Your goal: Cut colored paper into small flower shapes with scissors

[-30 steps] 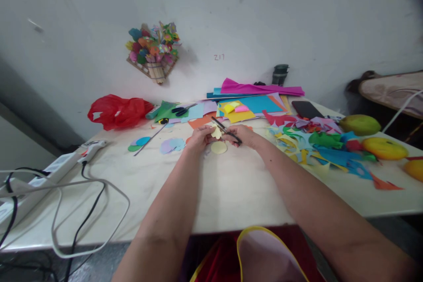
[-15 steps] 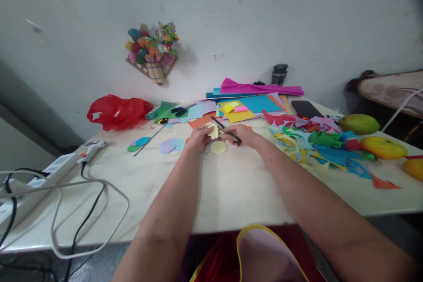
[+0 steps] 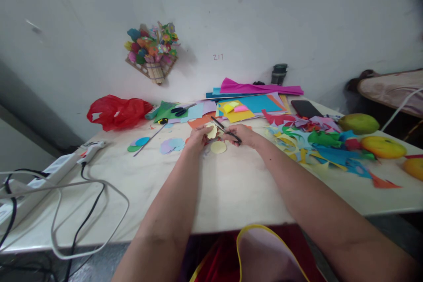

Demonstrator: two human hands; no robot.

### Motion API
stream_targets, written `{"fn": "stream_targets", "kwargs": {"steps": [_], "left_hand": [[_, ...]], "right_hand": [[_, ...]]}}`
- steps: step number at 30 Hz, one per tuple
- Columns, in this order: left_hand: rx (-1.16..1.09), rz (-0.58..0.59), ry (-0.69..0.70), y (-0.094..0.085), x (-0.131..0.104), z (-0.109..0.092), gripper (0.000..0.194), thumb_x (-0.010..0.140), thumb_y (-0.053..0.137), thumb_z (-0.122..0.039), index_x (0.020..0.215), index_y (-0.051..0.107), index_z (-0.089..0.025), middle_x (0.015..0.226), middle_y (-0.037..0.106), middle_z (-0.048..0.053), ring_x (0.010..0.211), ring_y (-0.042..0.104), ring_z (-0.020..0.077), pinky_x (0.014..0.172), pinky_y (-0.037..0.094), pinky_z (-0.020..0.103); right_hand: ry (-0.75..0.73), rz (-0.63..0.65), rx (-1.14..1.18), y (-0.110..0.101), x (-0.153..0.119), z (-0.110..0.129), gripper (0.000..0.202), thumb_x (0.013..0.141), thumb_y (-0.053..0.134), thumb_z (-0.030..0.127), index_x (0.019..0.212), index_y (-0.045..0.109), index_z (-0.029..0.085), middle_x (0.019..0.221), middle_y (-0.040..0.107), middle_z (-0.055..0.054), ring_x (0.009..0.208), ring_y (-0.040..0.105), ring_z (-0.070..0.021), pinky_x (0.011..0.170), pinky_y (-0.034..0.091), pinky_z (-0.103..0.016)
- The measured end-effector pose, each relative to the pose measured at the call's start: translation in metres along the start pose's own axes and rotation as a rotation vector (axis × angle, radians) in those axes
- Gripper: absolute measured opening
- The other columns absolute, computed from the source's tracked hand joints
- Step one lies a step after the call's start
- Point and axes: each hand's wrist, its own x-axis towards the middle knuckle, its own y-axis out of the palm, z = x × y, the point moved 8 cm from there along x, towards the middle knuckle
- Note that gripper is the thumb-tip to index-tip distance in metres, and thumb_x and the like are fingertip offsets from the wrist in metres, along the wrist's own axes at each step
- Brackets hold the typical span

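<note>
Pinched in my left hand is a pale yellow paper piece with a scalloped edge. My right hand is closed round dark scissors, whose blades point up and left, close to the paper's right side. Below both hands a pale yellow paper circle lies flat on the white table. Lilac and light blue scalloped paper pieces rest just left of my left hand. Farther left are blue and green paper circles beside a thin dark strip.
Paper scraps cover the right side near several mangoes and a phone. Coloured sheets, a second pair of scissors and a red plastic bag lie at the back. A power strip with cables occupies the left.
The pale yellow scalloped piece has turned slightly in my left hand. Both arms and the scissors stay nearly where they were.
</note>
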Motion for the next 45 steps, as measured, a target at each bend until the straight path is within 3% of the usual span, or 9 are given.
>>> {"fn": "stream_targets", "kwargs": {"steps": [9,17,26,35,41,45], "left_hand": [[-0.014,-0.01,0.013,0.002,-0.001,-0.003,0.027,0.05,0.083,-0.025,0.061,0.064,-0.011,0.066,0.069,0.008,0.058,0.064,0.0161,0.061,0.053,0.029],[-0.023,-0.052,0.01,0.001,-0.004,-0.005,0.032,0.049,0.085,-0.024,0.056,0.056,-0.012,0.064,0.068,0.007,0.059,0.066,0.0175,0.061,0.056,0.03],[0.08,-0.038,-0.018,0.003,-0.006,-0.006,0.03,0.061,0.083,-0.027,0.073,0.061,-0.01,0.065,0.065,0.003,0.05,0.058,0.009,0.05,0.051,0.02],[0.134,0.048,-0.02,0.014,-0.009,-0.009,0.03,0.057,0.084,-0.026,0.071,0.063,-0.012,0.064,0.064,0.002,0.05,0.057,0.0097,0.052,0.051,0.023],[0.154,0.082,-0.058,0.019,-0.012,-0.006,0.03,0.053,0.085,-0.021,0.073,0.066,-0.011,0.066,0.067,0.004,0.052,0.059,0.0116,0.051,0.049,0.023],[0.206,0.183,-0.083,0.028,-0.013,-0.001,0.03,0.054,0.085,-0.023,0.075,0.067,-0.011,0.07,0.068,0.005,0.055,0.06,0.0131,0.051,0.049,0.024]], "right_hand": [[-0.021,0.004,-0.042,-0.002,0.004,-0.003,0.019,0.064,0.074,0.021,0.065,0.056,0.014,0.042,0.048,0.005,0.033,0.039,-0.0059,0.034,0.029,-0.019],[0.008,-0.005,-0.035,-0.001,0.002,-0.002,0.019,0.065,0.072,0.023,0.064,0.055,0.015,0.039,0.048,0.004,0.032,0.038,-0.0063,0.033,0.028,-0.019],[-0.03,-0.003,-0.063,-0.005,0.007,-0.007,0.025,0.062,0.077,0.027,0.065,0.056,0.014,0.042,0.048,0.005,0.033,0.037,-0.0057,0.033,0.027,-0.019],[-0.038,-0.036,-0.021,-0.012,0.006,-0.007,0.026,0.063,0.078,0.029,0.068,0.057,0.015,0.047,0.052,0.004,0.036,0.043,-0.0067,0.036,0.032,-0.02],[-0.124,-0.177,0.067,-0.024,0.001,0.006,0.041,0.052,0.085,0.025,0.081,0.059,0.015,0.055,0.058,0.004,0.044,0.051,-0.008,0.042,0.036,-0.019],[-0.197,-0.198,0.186,-0.026,-0.001,0.012,0.048,0.048,0.084,0.027,0.087,0.056,0.017,0.06,0.06,0.004,0.053,0.056,-0.0108,0.051,0.043,-0.023]]}}
